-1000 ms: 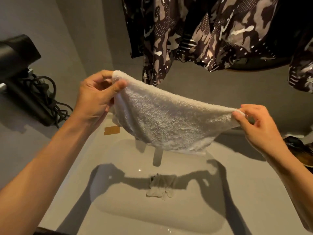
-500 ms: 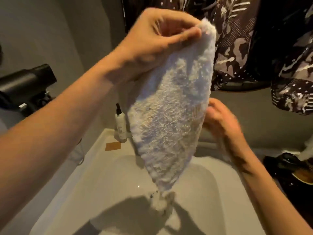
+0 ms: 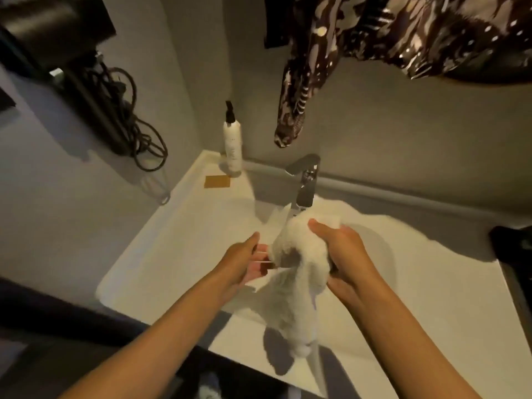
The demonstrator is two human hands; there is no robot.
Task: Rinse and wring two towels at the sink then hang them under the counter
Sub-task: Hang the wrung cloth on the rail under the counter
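Observation:
A white terry towel (image 3: 290,272) is bunched up over the white sink (image 3: 161,254), just below the chrome faucet (image 3: 306,182). My right hand (image 3: 342,249) grips the bunched upper part from the right. My left hand (image 3: 244,260) holds the towel's left side, fingers partly under it. The towel's lower end hangs down toward the sink's front edge, and a thin stream of water runs off it. A second towel is not visible.
A white pump bottle (image 3: 232,142) stands at the sink's back left corner, next to an orange tag (image 3: 217,181). A black hair dryer with coiled cord (image 3: 95,90) hangs on the left wall. Patterned dark clothing (image 3: 374,38) hangs above the faucet. A dark object (image 3: 515,243) sits at right.
The towel was stretched between both hands, then lifted by my left hand. Now it is lowered and bunched under the faucet with both hands on it.

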